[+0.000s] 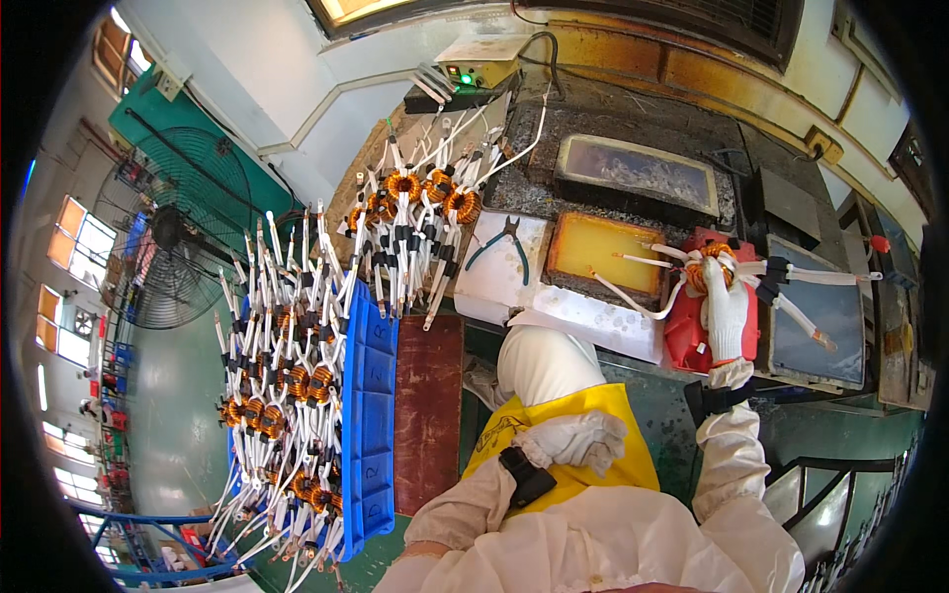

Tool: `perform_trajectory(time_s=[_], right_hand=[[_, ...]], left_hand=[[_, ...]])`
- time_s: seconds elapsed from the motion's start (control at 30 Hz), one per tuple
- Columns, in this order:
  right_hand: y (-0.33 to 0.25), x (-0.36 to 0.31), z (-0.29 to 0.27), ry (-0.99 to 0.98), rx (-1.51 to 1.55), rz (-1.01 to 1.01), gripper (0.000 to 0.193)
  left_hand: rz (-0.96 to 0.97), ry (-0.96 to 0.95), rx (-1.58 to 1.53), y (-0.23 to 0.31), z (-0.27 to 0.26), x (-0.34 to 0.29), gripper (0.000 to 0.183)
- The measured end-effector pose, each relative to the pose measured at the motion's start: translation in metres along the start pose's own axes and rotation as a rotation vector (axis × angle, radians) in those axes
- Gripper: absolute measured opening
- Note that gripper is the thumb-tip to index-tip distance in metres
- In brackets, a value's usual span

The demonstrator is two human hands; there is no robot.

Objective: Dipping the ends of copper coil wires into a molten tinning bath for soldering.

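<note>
My right hand, in a white glove, is closed round a toroidal coil wound with copper wire. White sleeved leads with bare metal ends stick out from the coil to both sides. It is held over a red block-like object, whose kind I cannot make out. My left hand, also gloved, rests on the yellow apron over my lap. Its fingers are curled in, with nothing visible in them. Left of the coil is a shallow tray of yellow liquid.
Green-handled pliers lie on white paper. Several more coils are piled at the back left and in a blue crate. Behind stand a framed grey bath and a control box with a green light. A large fan stands far left.
</note>
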State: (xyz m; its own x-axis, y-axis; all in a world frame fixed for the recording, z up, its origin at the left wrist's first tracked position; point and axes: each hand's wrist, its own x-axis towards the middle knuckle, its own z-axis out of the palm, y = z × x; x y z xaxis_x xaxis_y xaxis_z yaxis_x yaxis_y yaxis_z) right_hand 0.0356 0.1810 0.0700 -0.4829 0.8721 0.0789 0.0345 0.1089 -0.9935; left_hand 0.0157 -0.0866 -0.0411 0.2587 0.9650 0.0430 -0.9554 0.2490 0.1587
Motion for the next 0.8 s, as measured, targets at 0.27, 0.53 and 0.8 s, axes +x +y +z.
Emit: perform_trajectory(time_s=[0.27,0.53,0.8], right_hand=[[0.004,0.003,0.002,-0.035,0.096,0.002,0.043],[0.014,0.007,-0.004,0.005,-0.133,-0.003,0.044],[-0.001,-0.001,0.002,-0.036,0.054,0.000,0.046]], left_hand=[[-0.011,0.043,0.036,0.003,0.008,0.001,0.033],[0.010,0.023,0.040,0.000,0.003,0.000,0.037],[-0.005,0.032,0.014,0.002,0.004,-0.001,0.036]])
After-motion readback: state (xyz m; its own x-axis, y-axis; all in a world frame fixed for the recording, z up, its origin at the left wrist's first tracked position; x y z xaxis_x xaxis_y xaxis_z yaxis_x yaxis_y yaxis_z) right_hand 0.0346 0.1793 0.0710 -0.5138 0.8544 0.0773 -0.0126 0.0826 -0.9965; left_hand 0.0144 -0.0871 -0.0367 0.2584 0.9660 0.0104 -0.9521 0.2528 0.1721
